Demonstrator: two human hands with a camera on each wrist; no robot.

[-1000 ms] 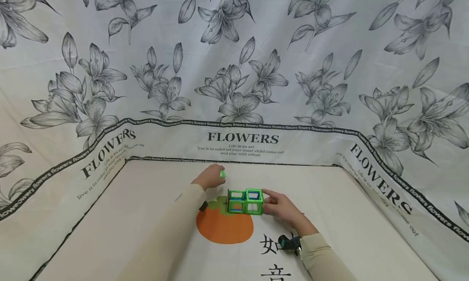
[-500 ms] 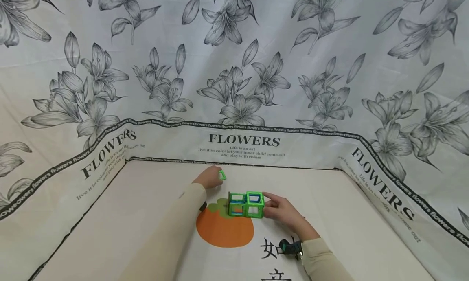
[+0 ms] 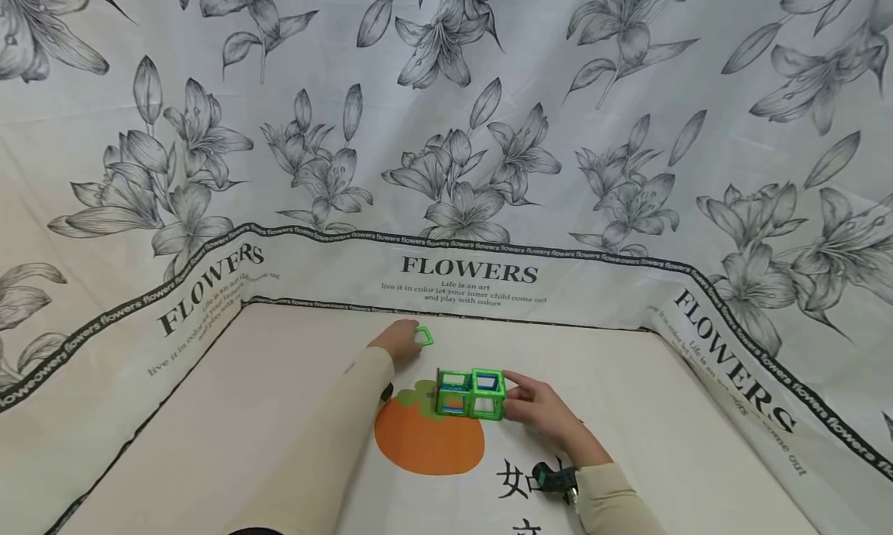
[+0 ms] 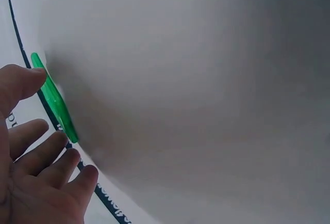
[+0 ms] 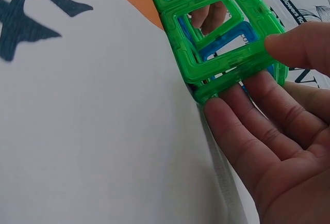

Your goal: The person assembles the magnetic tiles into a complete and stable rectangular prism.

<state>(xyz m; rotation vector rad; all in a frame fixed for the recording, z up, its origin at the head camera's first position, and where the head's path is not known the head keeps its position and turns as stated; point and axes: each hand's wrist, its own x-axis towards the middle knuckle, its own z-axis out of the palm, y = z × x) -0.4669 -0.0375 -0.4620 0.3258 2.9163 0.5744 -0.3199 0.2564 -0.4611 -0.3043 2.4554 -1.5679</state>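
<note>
My left hand (image 3: 398, 339) is near the back of the table and pinches a green square-framed magnetic tile (image 3: 425, 336). In the left wrist view the thumb lies on the green tile (image 4: 58, 102), which appears nearly edge-on, with the fingertips below it. My right hand (image 3: 539, 403) grips the right end of a block of joined magnetic tiles (image 3: 470, 393). Its outer frames are green, with blue ones showing inside. In the right wrist view, the thumb and fingers of the right hand (image 5: 278, 131) hold the tile block (image 5: 221, 53); a bit of red shows at its far end.
An orange persimmon print (image 3: 429, 438) and black characters (image 3: 512, 479) mark the white tabletop (image 3: 279, 380). A floral curtain (image 3: 460, 163) hangs round the back and sides. Dark straps sit at the wrists.
The green tile in my left hand has turned, so more of its open square shows. The right hand keeps its hold on the tile block; the whole view has shifted slightly.
</note>
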